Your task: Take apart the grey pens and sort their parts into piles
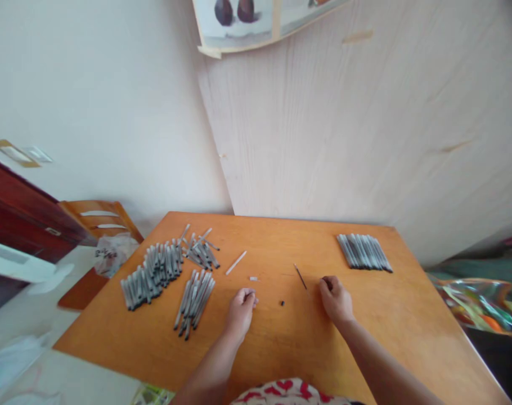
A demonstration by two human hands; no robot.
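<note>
My left hand (241,312) rests on the wooden table with its fingers curled in, and nothing shows in them. Just beyond it lie a small clear plastic piece (253,278) and an empty pen barrel (236,262), set at a slant. To the right, my right hand (337,301) is loosely closed on its side, with nothing seen in it. A thin dark ink refill (300,277) lies close to its left, apart from the fingers. Between the hands sits a small black plug (282,303).
Several piles of pens cover the table's left side: a long heap (155,270), a loose heap (202,251) and a bundle (194,298). A neat row of pens (363,252) lies at the back right. A wooden chair (106,219) stands left; the wall borders the table's (281,230) far edge.
</note>
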